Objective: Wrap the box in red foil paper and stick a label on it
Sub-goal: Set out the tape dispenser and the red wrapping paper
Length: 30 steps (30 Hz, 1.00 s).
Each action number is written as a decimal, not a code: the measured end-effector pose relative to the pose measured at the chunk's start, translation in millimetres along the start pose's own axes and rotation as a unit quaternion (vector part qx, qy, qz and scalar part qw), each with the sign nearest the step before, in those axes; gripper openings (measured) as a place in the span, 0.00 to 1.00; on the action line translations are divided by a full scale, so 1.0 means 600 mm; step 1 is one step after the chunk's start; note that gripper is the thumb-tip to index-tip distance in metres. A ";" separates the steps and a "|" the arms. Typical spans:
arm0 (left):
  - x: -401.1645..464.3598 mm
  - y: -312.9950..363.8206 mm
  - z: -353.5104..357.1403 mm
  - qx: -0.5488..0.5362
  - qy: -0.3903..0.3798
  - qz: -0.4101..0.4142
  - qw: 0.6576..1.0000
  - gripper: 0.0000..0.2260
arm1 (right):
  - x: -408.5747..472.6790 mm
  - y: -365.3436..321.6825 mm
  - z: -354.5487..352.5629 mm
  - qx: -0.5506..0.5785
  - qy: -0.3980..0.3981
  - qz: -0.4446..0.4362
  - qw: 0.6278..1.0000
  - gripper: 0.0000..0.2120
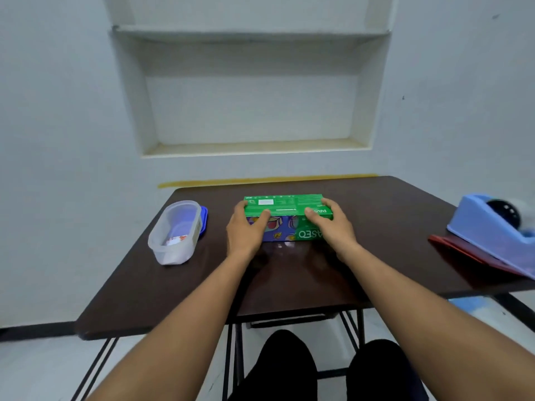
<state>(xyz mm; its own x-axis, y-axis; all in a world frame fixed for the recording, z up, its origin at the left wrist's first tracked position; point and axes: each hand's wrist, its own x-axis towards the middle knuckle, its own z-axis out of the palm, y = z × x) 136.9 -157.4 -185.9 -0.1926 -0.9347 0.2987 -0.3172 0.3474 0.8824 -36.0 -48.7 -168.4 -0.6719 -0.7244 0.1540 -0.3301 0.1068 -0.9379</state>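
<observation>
- The dispenser [492, 227], well right of the box [286, 209], is cut off by the frame edge; its tape roll is blurred.
- The red foil [463, 251] lies flat under the dispenser, only its near edge showing.
- Left of the box stands a clear tub [176, 233]; the small white and orange slips inside are too small to read, and a blue lid peeks out behind it.
- The box sits on the brown table [289, 279], green top up, patterned side facing the person.
- The left hand [246, 230] grips the box's left end, thumb on top, fingers curled round the far corner.
- The right hand [333, 224] grips the right end likewise, thumb on top; both palms hide the box's ends.
</observation>
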 end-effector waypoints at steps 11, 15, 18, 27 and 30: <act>0.010 0.019 -0.010 0.049 0.045 0.064 0.996 0.19 | 0.011 -0.059 0.029 -0.239 0.055 -0.124 0.961 0.26; 0.052 0.059 -0.072 0.037 0.081 0.068 0.994 0.15 | -0.005 -0.120 0.094 -0.174 0.004 -0.263 0.949 0.14; 0.073 0.065 -0.138 0.055 0.082 0.044 0.994 0.13 | -0.022 -0.157 0.161 -0.130 -0.116 -0.206 0.963 0.11; 0.118 -0.028 -0.286 0.204 0.008 -0.182 0.962 0.18 | -0.020 -0.210 0.321 -0.205 -0.282 -0.064 0.935 0.19; 0.128 -0.056 -0.287 0.120 -0.053 -0.242 0.961 0.21 | -0.008 -0.203 0.362 -0.198 -0.303 0.008 0.932 0.21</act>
<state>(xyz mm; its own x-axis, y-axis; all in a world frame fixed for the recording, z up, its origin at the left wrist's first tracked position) 292.8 -253.7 -129.9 -0.0581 -0.9826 -0.1764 -0.5963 -0.1076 0.7955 151.5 -206.3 -122.8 -0.2203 -0.9595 -0.1754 -0.6231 0.2768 -0.7315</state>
